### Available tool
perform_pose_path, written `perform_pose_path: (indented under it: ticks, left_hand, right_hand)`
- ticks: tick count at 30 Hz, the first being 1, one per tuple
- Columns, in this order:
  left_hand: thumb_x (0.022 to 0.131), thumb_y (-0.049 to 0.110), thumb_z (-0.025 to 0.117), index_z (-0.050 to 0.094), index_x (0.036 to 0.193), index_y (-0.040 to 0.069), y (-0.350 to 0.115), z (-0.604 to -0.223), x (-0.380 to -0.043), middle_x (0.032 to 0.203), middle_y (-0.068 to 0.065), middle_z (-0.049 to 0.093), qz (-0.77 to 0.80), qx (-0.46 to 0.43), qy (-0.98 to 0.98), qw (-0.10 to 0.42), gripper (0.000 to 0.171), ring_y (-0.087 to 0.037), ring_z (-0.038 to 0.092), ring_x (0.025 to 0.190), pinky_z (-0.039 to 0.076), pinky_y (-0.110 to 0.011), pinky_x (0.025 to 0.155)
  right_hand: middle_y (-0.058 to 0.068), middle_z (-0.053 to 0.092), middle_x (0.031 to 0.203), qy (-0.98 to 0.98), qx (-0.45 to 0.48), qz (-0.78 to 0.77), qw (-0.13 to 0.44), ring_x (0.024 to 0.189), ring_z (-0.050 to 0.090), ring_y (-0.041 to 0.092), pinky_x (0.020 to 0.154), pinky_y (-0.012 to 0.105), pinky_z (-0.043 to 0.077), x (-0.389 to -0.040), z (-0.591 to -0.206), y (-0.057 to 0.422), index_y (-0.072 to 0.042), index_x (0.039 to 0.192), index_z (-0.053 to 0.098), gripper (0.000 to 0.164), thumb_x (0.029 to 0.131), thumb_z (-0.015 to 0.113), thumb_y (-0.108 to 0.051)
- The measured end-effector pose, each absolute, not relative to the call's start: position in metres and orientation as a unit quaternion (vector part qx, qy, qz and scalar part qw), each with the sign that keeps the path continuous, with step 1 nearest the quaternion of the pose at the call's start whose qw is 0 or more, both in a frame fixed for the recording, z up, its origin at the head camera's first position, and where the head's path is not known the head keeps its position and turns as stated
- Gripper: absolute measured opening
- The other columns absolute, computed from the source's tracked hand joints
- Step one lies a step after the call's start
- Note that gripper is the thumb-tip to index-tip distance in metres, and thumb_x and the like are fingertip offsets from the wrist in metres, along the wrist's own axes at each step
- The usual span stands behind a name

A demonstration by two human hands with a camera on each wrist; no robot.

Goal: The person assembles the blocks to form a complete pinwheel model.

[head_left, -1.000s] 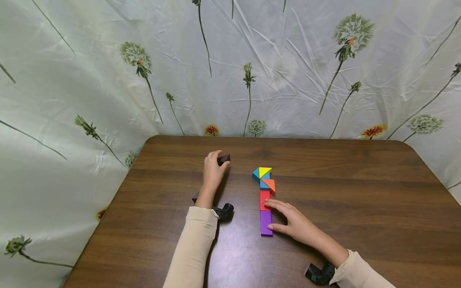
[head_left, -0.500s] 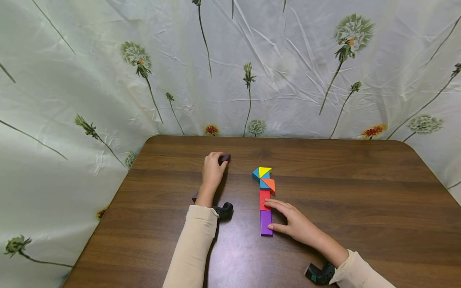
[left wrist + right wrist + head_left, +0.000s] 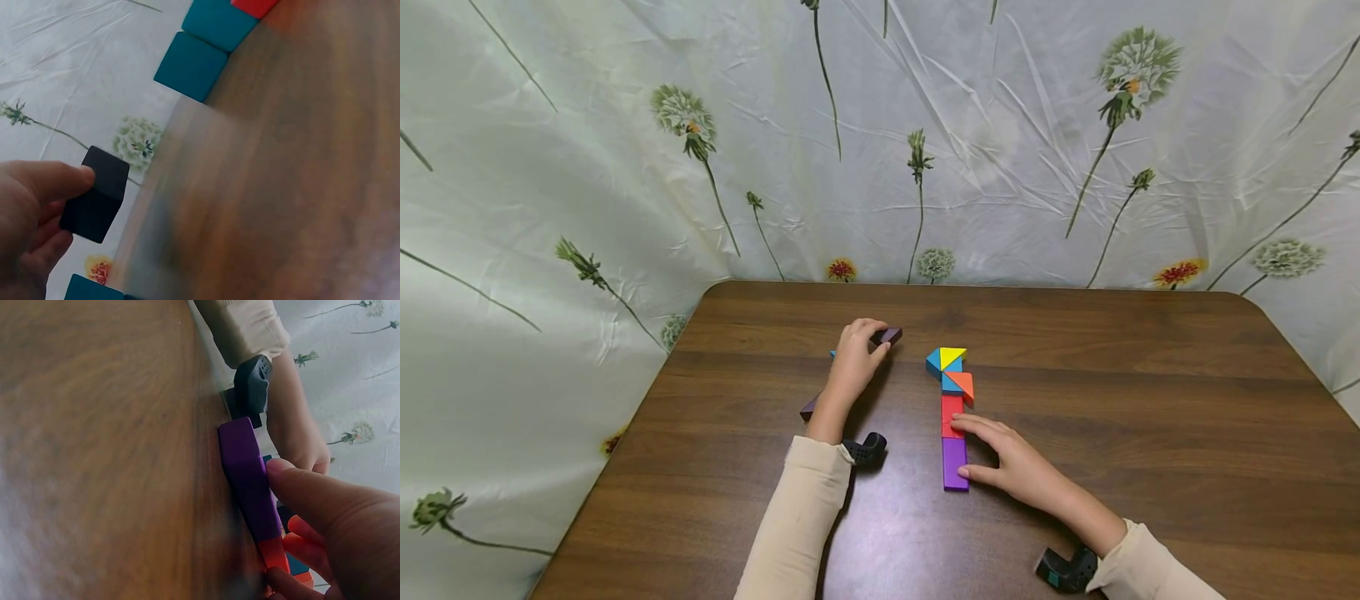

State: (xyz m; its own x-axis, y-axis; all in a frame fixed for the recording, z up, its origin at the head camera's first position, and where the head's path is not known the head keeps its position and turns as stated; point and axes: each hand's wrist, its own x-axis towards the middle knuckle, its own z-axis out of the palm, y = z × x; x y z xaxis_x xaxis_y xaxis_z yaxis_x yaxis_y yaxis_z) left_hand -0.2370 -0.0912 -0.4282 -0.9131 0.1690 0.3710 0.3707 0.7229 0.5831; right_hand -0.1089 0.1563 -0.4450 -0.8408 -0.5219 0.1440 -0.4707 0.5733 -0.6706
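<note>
My left hand [image 3: 853, 362] pinches a dark triangular block [image 3: 889, 335] between thumb and fingers near the table's far side. In the left wrist view that block [image 3: 100, 194] looks nearly black and is raised off the table. To its right lies a column of coloured blocks: a blue triangle [image 3: 933, 362], a yellow triangle [image 3: 952, 357], an orange triangle [image 3: 962, 384] lying over blue, a red block [image 3: 951, 407] and a purple block [image 3: 954, 463]. My right hand [image 3: 1018, 467] rests against the column, thumb on the purple block, fingertips on the red one.
Another dark block [image 3: 808, 408] lies by my left wrist, partly hidden. A sliver of a blue block [image 3: 832, 354] shows left of my left hand. The brown wooden table [image 3: 1150, 400] meets a flowered curtain [image 3: 1000, 167] behind. Black wrist cameras [image 3: 867, 450] sit under both wrists.
My left hand has moved right, towards the column, with the dark triangular block. A bit of blue block has come into sight behind it. The right hand stays put.
</note>
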Motion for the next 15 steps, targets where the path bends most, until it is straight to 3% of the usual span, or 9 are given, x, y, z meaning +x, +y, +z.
perform_pose_path:
  ticks: [8, 15]
  left_hand:
    - [0.083, 0.013, 0.065, 0.063, 0.108, 0.007, -0.090, -0.431, -0.231, 0.112, -0.008, 0.055, -0.347, -0.191, -0.915, 0.075, 0.026, -0.027, 0.048, 0.105, 0.039, -0.040, 0.088]
    - [0.081, 0.013, 0.068, 0.063, 0.108, 0.007, -0.092, -0.440, -0.230, 0.113, -0.008, 0.056, -0.361, -0.212, -0.906, 0.059, 0.028, -0.026, 0.049, 0.107, 0.038, -0.040, 0.090]
  right_hand:
    - [0.006, 0.044, 0.132, 0.887, -0.279, -0.366, 0.037, 0.121, 0.038, 0.027, 0.095, 0.051, 0.031, -0.109, -0.446, 0.156, -0.013, 0.129, 0.049, 0.057, 0.080, 0.066, -0.038]
    - [0.006, 0.044, 0.132, 0.887, -0.277, -0.367, 0.040, 0.122, 0.038, 0.027, 0.095, 0.051, 0.030, -0.109, -0.446, 0.156, -0.013, 0.129, 0.049, 0.057, 0.080, 0.066, -0.038]
